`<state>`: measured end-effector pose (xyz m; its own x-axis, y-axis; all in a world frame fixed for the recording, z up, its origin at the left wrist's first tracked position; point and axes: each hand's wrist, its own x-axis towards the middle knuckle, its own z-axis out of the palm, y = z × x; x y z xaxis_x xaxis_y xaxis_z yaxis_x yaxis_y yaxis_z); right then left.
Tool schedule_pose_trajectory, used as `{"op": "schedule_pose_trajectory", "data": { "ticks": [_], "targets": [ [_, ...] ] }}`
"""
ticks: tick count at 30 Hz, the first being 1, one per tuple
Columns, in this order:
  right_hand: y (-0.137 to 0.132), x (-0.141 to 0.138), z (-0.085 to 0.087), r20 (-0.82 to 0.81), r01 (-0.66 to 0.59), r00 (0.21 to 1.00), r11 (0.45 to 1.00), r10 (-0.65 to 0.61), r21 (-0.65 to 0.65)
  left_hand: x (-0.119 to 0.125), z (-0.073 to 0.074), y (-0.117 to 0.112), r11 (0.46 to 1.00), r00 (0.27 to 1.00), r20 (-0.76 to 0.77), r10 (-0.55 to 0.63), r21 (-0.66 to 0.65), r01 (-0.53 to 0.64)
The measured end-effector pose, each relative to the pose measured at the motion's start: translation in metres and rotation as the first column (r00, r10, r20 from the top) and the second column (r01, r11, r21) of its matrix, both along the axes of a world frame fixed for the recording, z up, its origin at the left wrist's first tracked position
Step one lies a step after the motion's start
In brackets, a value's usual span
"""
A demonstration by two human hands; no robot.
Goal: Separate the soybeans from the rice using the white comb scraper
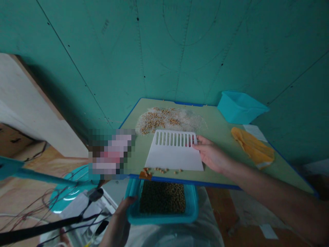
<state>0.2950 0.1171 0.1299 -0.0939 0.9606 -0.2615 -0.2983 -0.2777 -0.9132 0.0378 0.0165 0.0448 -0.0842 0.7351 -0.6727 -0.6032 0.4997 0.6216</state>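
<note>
My right hand (212, 154) grips the right edge of a white slotted scraper (174, 157), a flat plastic sheet with a row of long slots along its far side. It lies over the table near the front edge. Several loose tan beans (160, 169) sit just in front of it. Below the table edge, my left hand (122, 212) holds a teal tray (161, 219) by its left rim. Inside are small dark green beans (154, 199) and tan beans (178, 197). Beyond the scraper, tan beans (154, 120) lie spread with whitish grains (190, 118).
A teal bin (239, 108) stands at the table's back right corner. An orange cloth (253, 147) and a white sheet (255, 132) lie on the right. Brown tape (145, 175) marks the front edge. Cables and a teal stool (74, 188) are at left; a green wall rises behind.
</note>
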Motion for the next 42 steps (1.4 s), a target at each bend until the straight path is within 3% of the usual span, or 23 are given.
{"op": "schedule_pose_trajectory", "data": {
  "ticks": [21,31,42],
  "targets": [
    [-0.038,-0.002,0.000,-0.070,0.116,0.990,0.990,-0.121,-0.075,-0.002,-0.013,0.005,0.997,0.995,0.081,-0.062,0.048,0.058],
    [-0.047,-0.004,0.002,-0.068,0.124,0.989,0.986,-0.131,-0.108,0.022,-0.009,0.006,0.994,0.992,0.069,-0.109,0.027,0.107],
    [-0.047,-0.001,-0.001,-0.075,0.082,0.993,0.994,-0.087,-0.070,-0.020,-0.013,0.005,0.998,0.998,0.009,-0.064,0.007,0.064]
  ]
}}
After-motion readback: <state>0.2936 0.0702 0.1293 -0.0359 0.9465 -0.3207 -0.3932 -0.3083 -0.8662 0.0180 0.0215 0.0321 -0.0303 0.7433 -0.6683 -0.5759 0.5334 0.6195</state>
